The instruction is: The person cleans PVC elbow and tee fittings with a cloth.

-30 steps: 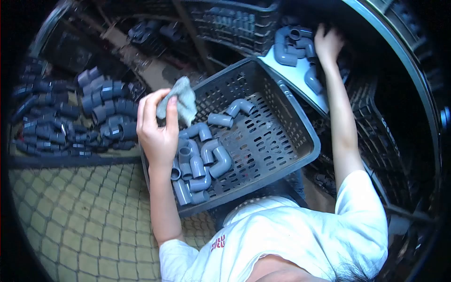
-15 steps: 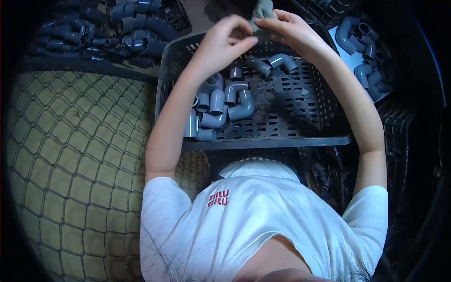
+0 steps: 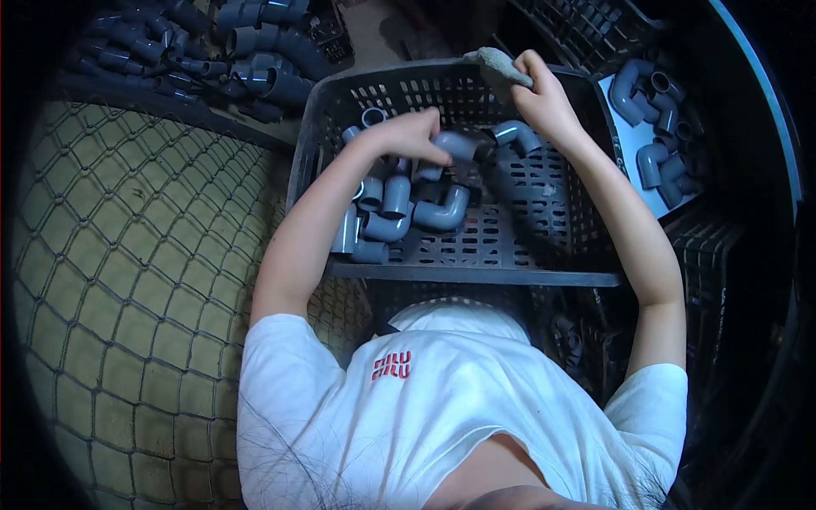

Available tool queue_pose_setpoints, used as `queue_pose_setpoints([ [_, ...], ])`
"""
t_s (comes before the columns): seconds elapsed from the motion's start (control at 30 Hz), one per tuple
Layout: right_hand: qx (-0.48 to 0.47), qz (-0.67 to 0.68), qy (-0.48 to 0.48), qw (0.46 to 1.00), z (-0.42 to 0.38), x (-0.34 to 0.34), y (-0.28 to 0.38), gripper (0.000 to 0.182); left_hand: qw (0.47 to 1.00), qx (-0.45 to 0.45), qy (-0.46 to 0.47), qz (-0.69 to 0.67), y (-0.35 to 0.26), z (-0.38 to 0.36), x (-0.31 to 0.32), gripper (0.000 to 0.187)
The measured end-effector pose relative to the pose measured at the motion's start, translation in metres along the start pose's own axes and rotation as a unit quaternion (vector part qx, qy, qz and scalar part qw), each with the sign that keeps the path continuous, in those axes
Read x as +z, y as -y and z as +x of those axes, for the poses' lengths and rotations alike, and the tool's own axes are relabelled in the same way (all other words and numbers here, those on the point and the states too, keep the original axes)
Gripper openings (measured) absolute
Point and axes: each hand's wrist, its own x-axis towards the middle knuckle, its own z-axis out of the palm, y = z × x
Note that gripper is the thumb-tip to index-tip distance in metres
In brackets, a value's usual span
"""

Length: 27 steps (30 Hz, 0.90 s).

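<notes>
My left hand (image 3: 404,136) reaches into a black plastic crate (image 3: 476,277), its thumb and fingers closed around one end of a grey pipe elbow (image 3: 459,146) that is smeared by motion. Above the crate's far right rim, my right hand (image 3: 542,95) is in a fist around a grey-green cloth (image 3: 501,68). Another grey elbow (image 3: 517,136) lies to the right of the held one. Several more glossy elbows, one of them a bent elbow (image 3: 444,211), are heaped in the left part of the crate, partly covered by my left forearm.
A wire mesh (image 3: 136,280) stretches along the left. Beyond it, many dark pipe fittings (image 3: 272,64) are piled at the back left. On the right, a white board (image 3: 642,161) carries several elbows, and another black crate (image 3: 595,34) stands at the far right.
My left hand has come down from near the cloth into the crate and taken hold of an elbow. My right hand has moved slightly right and down, still with the cloth.
</notes>
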Motion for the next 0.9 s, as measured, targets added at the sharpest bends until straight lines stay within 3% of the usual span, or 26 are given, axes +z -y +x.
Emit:
queue_pose_setpoints([
  [0.07, -0.068, 0.014, -0.109, 0.992, 0.000, 0.003, 0.009, 0.033, 0.969, -0.011, -0.131, -0.209, -0.021, -0.007, -0.021, 0.063],
  [0.1, -0.159, 0.058, -0.143, 0.975, 0.003, 0.008, 0.013, 0.042, 0.917, -0.023, -0.212, -0.337, -0.033, -0.008, -0.027, 0.064],
  [0.13, -0.196, 0.036, -0.144, 0.969, 0.004, 0.009, 0.022, 0.050, 0.897, -0.057, -0.233, -0.372, -0.038, -0.006, -0.040, 0.061],
  [0.17, -0.234, 0.013, -0.146, 0.961, 0.007, 0.010, 0.030, 0.058, 0.839, -0.037, -0.281, -0.465, -0.049, -0.003, -0.043, 0.054],
  [0.2, -0.259, -0.012, -0.140, 0.956, 0.013, 0.013, 0.033, 0.070, 0.819, 0.012, -0.286, -0.497, -0.060, -0.006, -0.049, 0.055],
  [0.23, -0.271, -0.035, -0.127, 0.954, 0.015, 0.015, 0.041, 0.071, 0.797, 0.062, -0.290, -0.526, -0.069, -0.006, -0.054, 0.056],
  [0.3, -0.368, -0.076, -0.130, 0.918, 0.023, 0.027, 0.056, 0.074, 0.742, 0.034, -0.325, -0.586, -0.094, -0.007, -0.063, 0.059],
  [0.4, -0.421, -0.112, -0.097, 0.895, 0.023, 0.032, 0.074, 0.075, 0.665, 0.092, -0.351, -0.653, -0.078, 0.008, -0.061, 0.074],
  [0.5, -0.433, -0.150, -0.104, 0.883, 0.021, 0.033, 0.076, 0.073, 0.653, 0.128, -0.416, -0.620, -0.082, -0.005, -0.061, 0.075],
  [0.63, -0.383, -0.159, -0.131, 0.900, 0.024, 0.027, 0.077, 0.071, 0.719, 0.026, -0.484, -0.498, -0.089, -0.019, -0.063, 0.070],
  [0.7, -0.350, -0.167, -0.150, 0.910, 0.025, 0.025, 0.072, 0.069, 0.745, 0.035, -0.495, -0.445, -0.090, -0.020, -0.059, 0.070],
  [0.77, -0.399, -0.188, -0.130, 0.888, 0.014, 0.025, 0.071, 0.067, 0.726, 0.081, -0.545, -0.411, -0.079, -0.008, -0.057, 0.070],
  [0.8, -0.419, -0.189, -0.102, 0.882, 0.004, 0.031, 0.073, 0.064, 0.719, 0.133, -0.512, -0.451, -0.083, -0.014, -0.057, 0.070],
  [0.9, -0.410, -0.214, -0.099, 0.881, 0.004, 0.033, 0.069, 0.064, 0.730, 0.143, -0.537, -0.398, -0.064, -0.007, -0.056, 0.069],
])
